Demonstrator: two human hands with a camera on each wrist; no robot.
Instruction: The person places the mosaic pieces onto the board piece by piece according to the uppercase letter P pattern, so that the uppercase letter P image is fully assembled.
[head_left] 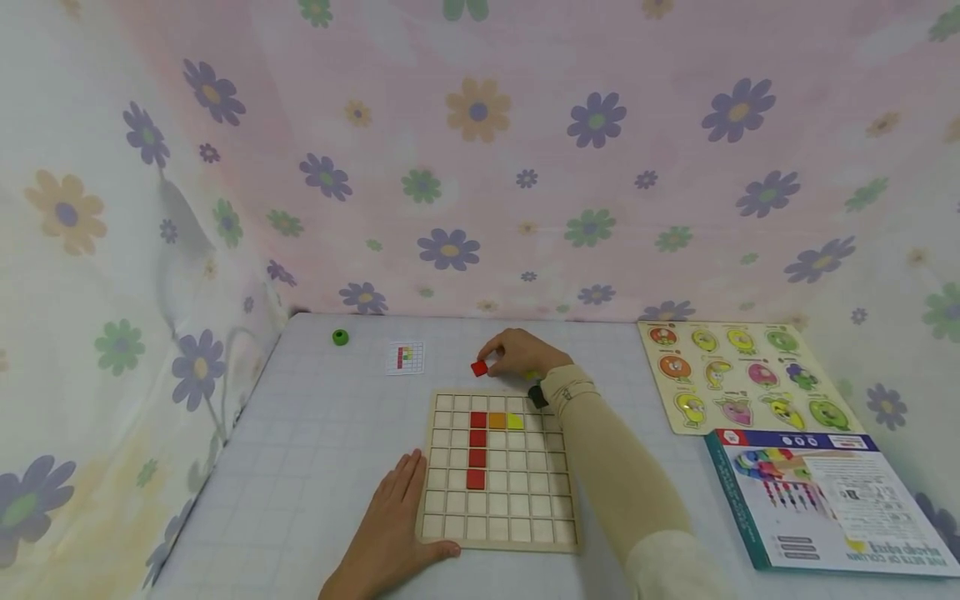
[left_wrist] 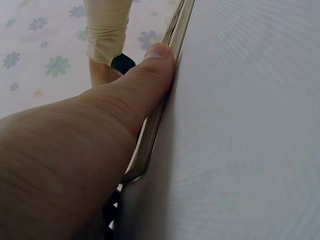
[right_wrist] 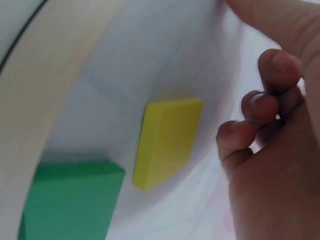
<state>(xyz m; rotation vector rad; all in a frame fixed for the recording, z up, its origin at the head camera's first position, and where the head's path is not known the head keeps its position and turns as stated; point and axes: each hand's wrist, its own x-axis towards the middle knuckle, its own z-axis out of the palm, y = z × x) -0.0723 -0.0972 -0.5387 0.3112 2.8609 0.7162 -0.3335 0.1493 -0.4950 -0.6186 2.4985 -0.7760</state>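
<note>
Red tile: small square block, pinched at the fingertips of right hand, held just above the table behind the far edge of the board; lifted clear of the surface, apparently so as to be carried over the frame. Right hand: curled round the tile, remaining fingers folded in toward the palm in the wrist view, sleeve and a dark wrist device trailing over the board's upper right corner. Board: pale wooden grid tray, flat near the table's front edge; holds a column of four red tiles with an orange tile and a yellow tile running right from its top, all seated in cells. Left hand: flat, fingers straight, palm on the table, thumb pressed against the board's near-left edge, seemingly to keep the tray from sliding. Loose tiles: one yellow, one green, lying on the table just beside the right hand, within easy reach. Card: small pattern card with coloured squares, left of the right hand, facing the person as if for reference. Green ring: further left, well apart. Peg puzzle and box: set aside at right.
</note>
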